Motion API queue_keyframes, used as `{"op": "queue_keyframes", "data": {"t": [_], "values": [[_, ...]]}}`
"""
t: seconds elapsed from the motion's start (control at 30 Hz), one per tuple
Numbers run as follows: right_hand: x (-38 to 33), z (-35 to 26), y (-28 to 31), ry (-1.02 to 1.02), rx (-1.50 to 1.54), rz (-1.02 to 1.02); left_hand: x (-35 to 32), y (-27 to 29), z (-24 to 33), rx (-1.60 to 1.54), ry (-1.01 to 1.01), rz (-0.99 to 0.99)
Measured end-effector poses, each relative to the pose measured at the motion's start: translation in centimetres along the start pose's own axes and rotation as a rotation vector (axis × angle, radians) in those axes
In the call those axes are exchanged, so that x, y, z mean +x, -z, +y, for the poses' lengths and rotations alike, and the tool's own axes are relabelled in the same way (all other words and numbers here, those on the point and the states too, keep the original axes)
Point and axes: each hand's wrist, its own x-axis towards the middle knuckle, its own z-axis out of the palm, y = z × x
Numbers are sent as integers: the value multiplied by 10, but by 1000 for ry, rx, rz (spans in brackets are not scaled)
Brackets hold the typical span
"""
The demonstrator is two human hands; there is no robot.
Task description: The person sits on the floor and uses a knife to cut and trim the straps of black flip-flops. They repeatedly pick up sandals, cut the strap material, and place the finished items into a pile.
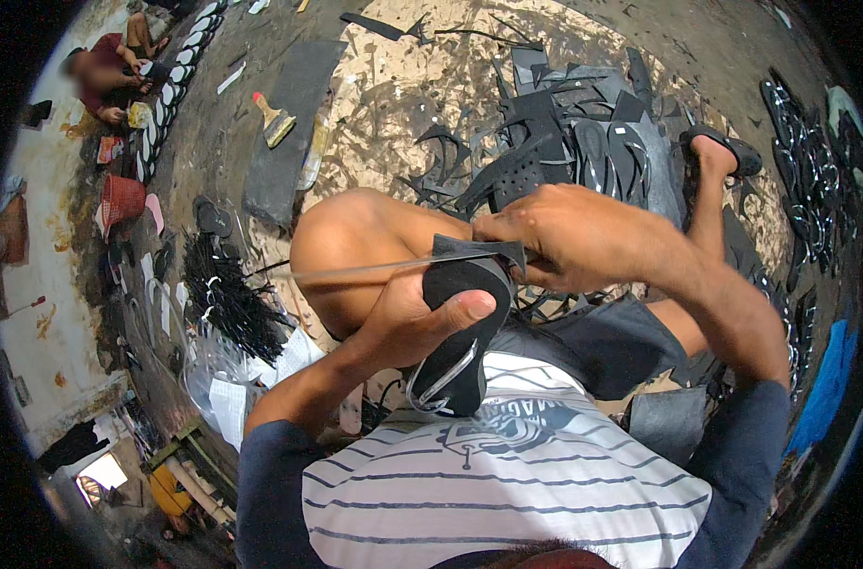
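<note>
While the person sits on the floor with one bare knee (355,237) drawn up, the left hand (422,318) is wrapped around a black flip-flop sole (460,332), thumb pressed flat across its upper face and fingers curled beneath, so that the sole stands steady against the chest and lap. It is held upright, heel end low near the striped shirt (507,484), where a pale strap loop (441,384) hangs from it. The right hand (564,232) is closed in a fist at the sole's top edge, gripping the handle end of a long thin blade (355,271) that runs leftward across the knee; the grip sets the blade along the rim of the sole, where a black trimmed flap (479,248) sticks up, which looks like the reason for holding the sole so firmly. Beyond the knee, a heap of black rubber offcuts and soles (564,142) lies on the scuffed floor (393,85), within arm's reach. To the left sit a bundle of black straps (223,299), a brush (275,119) and a dark mat (289,123). Far off at upper left another person (109,71) sits beside a row of sandals (171,85).
</note>
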Motion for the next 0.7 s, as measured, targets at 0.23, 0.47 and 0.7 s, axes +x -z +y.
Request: {"op": "queue_keyframes", "data": {"t": [0.23, 0.47, 0.7], "values": [[1, 3, 21, 41, 107, -110, 12, 8, 3, 270, 42, -176], [-69, 24, -42, -343, 480, 680, 8, 35, -25, -568, -550, -412], [-54, 29, -113, -318, 982, 832, 40, -27, -53, 348, -91, -87]]}}
